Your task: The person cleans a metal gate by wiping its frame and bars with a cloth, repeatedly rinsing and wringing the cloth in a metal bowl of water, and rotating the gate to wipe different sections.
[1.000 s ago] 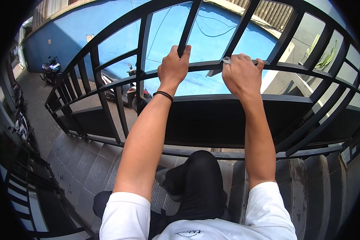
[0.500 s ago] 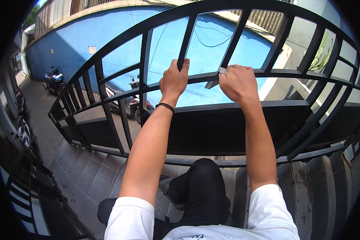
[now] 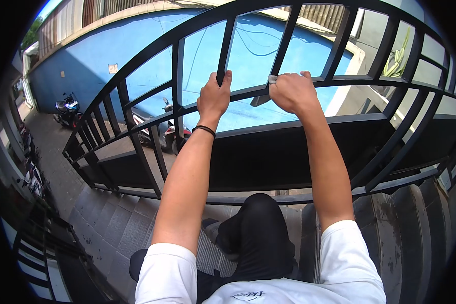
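Note:
My left hand (image 3: 214,100), with a black band at the wrist, is wrapped round an upright bar of the black metal railing (image 3: 179,76). To its right, my right hand (image 3: 293,92) is closed on a small pale cloth (image 3: 272,79), of which only an edge shows. That hand presses on the railing's middle rail, beside the foot of another upright bar. Most of the cloth is hidden under the fingers.
Dark steps (image 3: 382,238) run down the right side below the railing. Beyond the bars are a blue wall (image 3: 111,48), parked motorbikes (image 3: 68,109) and a cactus (image 3: 396,61). My bent knee (image 3: 261,223) is close beneath the railing.
My right hand has slid left along the middle rail with the cloth, closer to the upright bar. My left hand keeps its hold on its bar. The view has shifted slightly.

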`<state>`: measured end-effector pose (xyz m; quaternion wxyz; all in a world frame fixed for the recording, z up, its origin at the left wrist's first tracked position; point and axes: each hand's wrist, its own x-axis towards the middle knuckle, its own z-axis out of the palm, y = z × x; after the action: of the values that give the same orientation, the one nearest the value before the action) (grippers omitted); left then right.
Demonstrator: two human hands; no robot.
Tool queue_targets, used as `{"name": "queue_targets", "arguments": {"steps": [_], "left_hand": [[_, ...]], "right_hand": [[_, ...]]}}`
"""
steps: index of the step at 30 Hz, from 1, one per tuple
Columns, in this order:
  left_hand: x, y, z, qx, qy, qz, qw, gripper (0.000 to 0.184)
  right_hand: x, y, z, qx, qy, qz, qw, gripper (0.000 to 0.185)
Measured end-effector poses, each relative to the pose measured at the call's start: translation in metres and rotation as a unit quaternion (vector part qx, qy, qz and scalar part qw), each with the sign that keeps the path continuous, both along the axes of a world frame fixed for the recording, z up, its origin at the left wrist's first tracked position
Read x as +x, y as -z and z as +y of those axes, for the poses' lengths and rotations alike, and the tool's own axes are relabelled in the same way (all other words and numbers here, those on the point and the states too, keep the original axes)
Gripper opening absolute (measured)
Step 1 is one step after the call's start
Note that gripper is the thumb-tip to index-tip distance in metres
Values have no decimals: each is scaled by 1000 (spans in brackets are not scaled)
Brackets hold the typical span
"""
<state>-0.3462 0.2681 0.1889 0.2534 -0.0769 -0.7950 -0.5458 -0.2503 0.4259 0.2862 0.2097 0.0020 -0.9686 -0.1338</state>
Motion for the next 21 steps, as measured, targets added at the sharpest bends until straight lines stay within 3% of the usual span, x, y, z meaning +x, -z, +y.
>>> {"name": "queue_targets", "arguments": {"steps": [2,5,6,9,12,16,18,21], "left_hand": [[-1,1,0,2,-4,7,1000,59],[3,-1,0,3,-5,4,1000,59],[4,-2,0,-2,-2,0,1000,59],[2,-3,-2,-8,-1,-6,1000,61],[-2,1,1,-3,-1,-3,1000,63],[-1,2,2,7,2,3,1000,64],[1,-1,0,3,1,-1,1000,64],[-2,2,0,-3,1,0,1000,63]], "right_hand": [[4,12,5,49,-31,62,996,31],[20,51,1,71,-111,271,953,39],[24,59,-7,104,-44,247,962,45],[13,50,-12,117,-28,262,958,41],[12,2,-8,-10,-4,13,1000,37],[10,5,7,6,-4,-31,999,33],[12,39,18,64,-145,233,960,34],[20,51,3,88,-121,256,955,37]]}}
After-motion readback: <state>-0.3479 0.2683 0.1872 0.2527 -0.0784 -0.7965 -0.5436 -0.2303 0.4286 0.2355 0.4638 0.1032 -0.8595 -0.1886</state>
